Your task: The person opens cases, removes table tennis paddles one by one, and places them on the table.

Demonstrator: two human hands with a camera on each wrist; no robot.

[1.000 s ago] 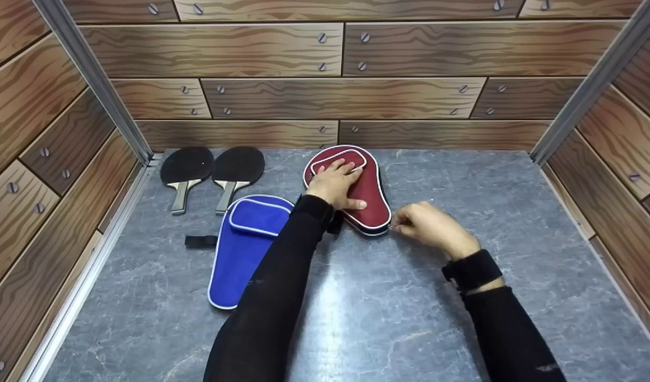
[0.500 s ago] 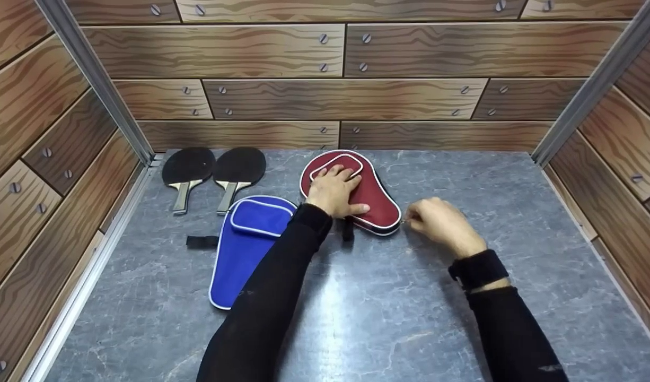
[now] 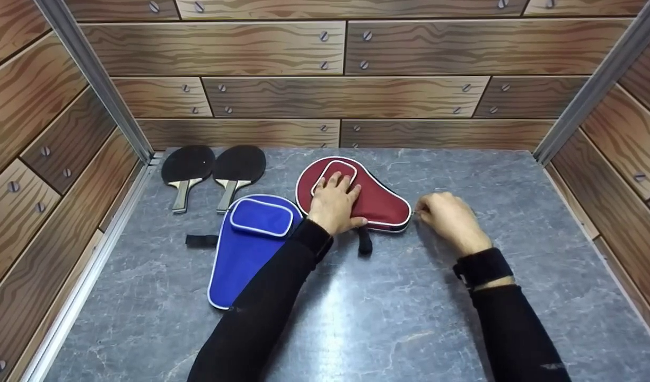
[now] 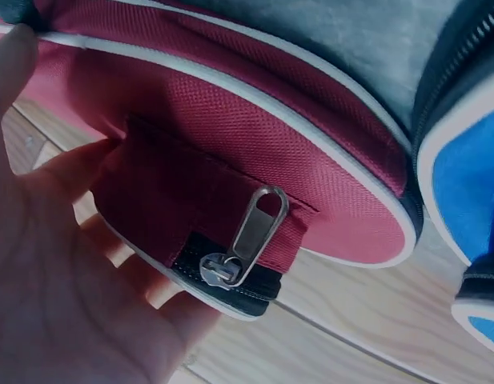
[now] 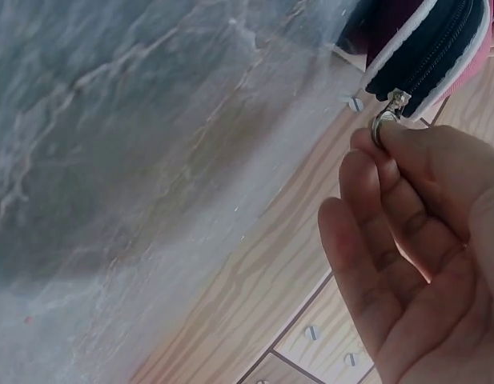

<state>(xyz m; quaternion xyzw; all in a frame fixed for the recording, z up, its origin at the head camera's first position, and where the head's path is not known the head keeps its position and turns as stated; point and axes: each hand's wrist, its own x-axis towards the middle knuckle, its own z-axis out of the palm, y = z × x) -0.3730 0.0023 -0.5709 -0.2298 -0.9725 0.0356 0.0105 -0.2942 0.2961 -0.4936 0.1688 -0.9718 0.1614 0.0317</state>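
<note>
A red table tennis paddle case [image 3: 380, 200] with white piping lies right of the blue case, its narrow end toward the right. My left hand [image 3: 333, 208] rests on its wide end, fingers spread over the front pocket. In the left wrist view a metal zipper pull [image 4: 259, 232] hangs at the end of that pocket [image 4: 170, 204]. My right hand [image 3: 452, 220] is just off the narrow end. Thumb and forefinger pinch the ring-like pull [image 5: 377, 128] of the case's main zipper, as the right wrist view shows; its other fingers are loosely bent.
A blue paddle case [image 3: 240, 265] lies at the left, partly under my left forearm, with a black strap [image 3: 201, 241] sticking out. Two black paddles [image 3: 187, 164] lie behind it. Another black strap [image 3: 365, 242] extends from the red case. Wood-patterned walls [image 3: 282, 98] enclose the grey table [image 3: 388, 318].
The red case has turned, its narrow end swinging right and slightly away. My right hand has moved right with the zipper pull; my left hand stays on the case, shifting slightly nearer.
</note>
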